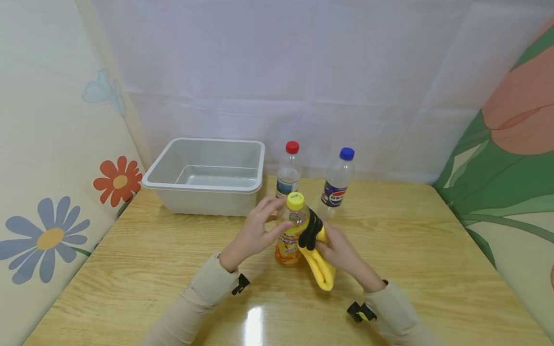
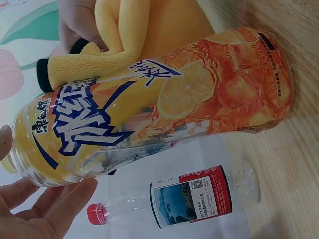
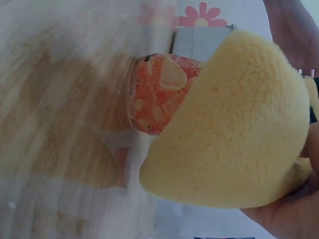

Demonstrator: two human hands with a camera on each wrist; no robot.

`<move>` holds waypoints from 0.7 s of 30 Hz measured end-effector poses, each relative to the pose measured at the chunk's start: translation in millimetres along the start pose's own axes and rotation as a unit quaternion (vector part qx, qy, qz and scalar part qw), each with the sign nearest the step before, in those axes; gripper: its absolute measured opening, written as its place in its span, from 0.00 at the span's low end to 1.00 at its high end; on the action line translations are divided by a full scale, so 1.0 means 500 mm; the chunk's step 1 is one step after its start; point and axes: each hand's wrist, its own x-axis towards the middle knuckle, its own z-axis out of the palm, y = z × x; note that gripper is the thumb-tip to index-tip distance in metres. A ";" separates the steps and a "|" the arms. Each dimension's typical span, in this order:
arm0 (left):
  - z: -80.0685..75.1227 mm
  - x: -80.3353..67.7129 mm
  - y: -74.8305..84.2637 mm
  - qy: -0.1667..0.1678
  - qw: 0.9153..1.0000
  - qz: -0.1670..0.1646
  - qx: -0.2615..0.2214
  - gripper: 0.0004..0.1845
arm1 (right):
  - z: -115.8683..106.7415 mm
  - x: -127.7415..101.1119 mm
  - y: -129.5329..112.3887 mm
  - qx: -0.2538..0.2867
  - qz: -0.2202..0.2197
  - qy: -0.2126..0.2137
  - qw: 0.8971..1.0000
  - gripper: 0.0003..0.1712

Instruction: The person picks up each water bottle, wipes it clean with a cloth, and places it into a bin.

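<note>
An iced tea bottle (image 1: 287,247) with a yellow cap and an orange lemon-slice label stands upright in front of me. My left hand (image 1: 256,229) holds it near the top, thumb on one side and fingers on the other; the left wrist view shows those fingers (image 2: 60,206) at the bottle's shoulder. A folded yellow cloth (image 1: 319,269) with a black edge is gripped in my right hand (image 1: 344,250) and lies against the bottle's right side. In the right wrist view the cloth (image 3: 229,124) hides much of the bottle (image 3: 162,92).
Behind stands a clear water bottle (image 1: 289,173) with a red cap. To its right is a Pepsi-labelled bottle (image 1: 337,185) with a blue cap. A pale grey plastic bin (image 1: 207,199) sits at the back left of the wooden table (image 1: 415,250).
</note>
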 end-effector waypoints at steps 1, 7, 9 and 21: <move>0.000 0.000 0.000 -0.001 1.000 -0.002 0.000 0.26 | 0.001 -0.001 0.001 0.002 0.002 -0.002 1.000 0.25; 0.000 0.000 0.001 -0.005 1.000 -0.009 0.000 0.26 | 0.013 -0.006 0.007 0.008 0.016 -0.011 1.000 0.32; -0.001 0.000 0.002 -0.006 1.000 -0.011 -0.001 0.26 | 0.016 -0.007 0.007 0.008 0.020 -0.014 1.000 0.33; -0.002 -0.001 0.008 -0.004 1.000 -0.025 -0.018 0.26 | 0.024 -0.011 0.012 -0.011 0.037 -0.041 0.998 0.29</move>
